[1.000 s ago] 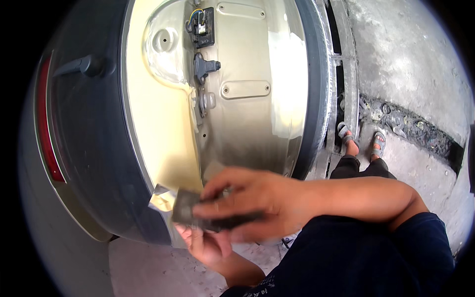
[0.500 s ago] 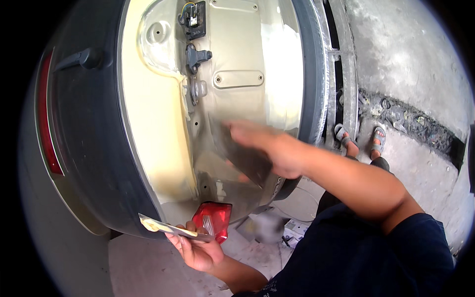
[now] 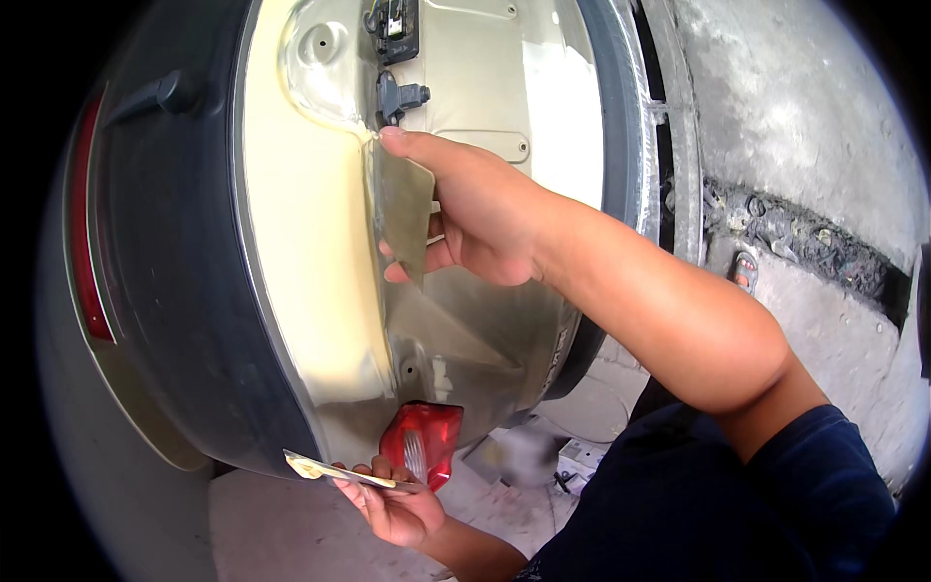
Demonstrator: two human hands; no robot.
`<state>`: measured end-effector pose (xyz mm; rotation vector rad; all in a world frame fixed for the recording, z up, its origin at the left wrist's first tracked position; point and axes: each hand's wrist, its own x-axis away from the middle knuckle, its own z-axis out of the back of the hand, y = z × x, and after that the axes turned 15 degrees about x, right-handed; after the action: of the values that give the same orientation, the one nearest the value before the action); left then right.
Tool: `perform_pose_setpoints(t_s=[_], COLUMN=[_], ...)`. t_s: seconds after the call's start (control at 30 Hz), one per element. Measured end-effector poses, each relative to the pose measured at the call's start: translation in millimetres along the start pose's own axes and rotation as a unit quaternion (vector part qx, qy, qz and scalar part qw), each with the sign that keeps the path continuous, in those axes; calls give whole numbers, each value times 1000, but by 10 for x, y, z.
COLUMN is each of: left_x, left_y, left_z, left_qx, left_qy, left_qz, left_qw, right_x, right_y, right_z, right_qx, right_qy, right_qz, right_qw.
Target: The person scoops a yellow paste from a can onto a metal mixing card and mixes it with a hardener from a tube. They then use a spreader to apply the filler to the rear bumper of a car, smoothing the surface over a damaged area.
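Note:
My right hand (image 3: 485,209) grips a thin, flat metal spreader (image 3: 407,209), thumb at its upper end and fingers behind its lower part. The spreader's left edge lies along the border of a cream band of body filler (image 3: 305,242) on the car's tailgate (image 3: 465,310). Lower down, my left hand (image 3: 402,514) holds a narrow metal plate (image 3: 359,477) nearly level, fingertips over its top. A lump of cream filler (image 3: 308,467) sits on the plate's left end. Just behind that hand is a red tail light (image 3: 427,436).
A latch fitting (image 3: 400,95) and a dark electrical part (image 3: 396,29) stick out of the tailgate above my right hand. Left are a wiper (image 3: 160,95) and another red light (image 3: 92,233). A sandalled foot (image 3: 745,272) stands on concrete (image 3: 795,116), near a rubble-filled channel (image 3: 805,242).
My right hand has moved up and left with the spreader, which now meets the filler's edge. My left hand sits slightly lower, still with the plate. One sandalled foot is now hidden behind my arm.

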<state>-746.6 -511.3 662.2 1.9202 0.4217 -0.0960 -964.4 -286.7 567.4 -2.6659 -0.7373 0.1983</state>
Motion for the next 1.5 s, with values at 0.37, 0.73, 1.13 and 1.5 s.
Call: perform_pose_setpoints(t_s=[0.37,0.73,1.13,1.5], left_x=[-35,-77,-59,-78], left_y=[-11,-95,-87,-284], left_z=[17,-75,-124,-305], left_qx=[7,13,18,-26], left_qy=[-15,-15,-58,16], left_qz=[11,25,39,53], left_qw=[1000,999,997,998], right_x=[-3,33,-4,586], right_y=[-30,14,-254,122], right_z=[-112,193,-96,132], right_qx=[31,-14,106,290], right_qy=[27,-6,-5,-55], right_qz=[-13,-21,-12,95], right_qw=[999,1000,994,951])
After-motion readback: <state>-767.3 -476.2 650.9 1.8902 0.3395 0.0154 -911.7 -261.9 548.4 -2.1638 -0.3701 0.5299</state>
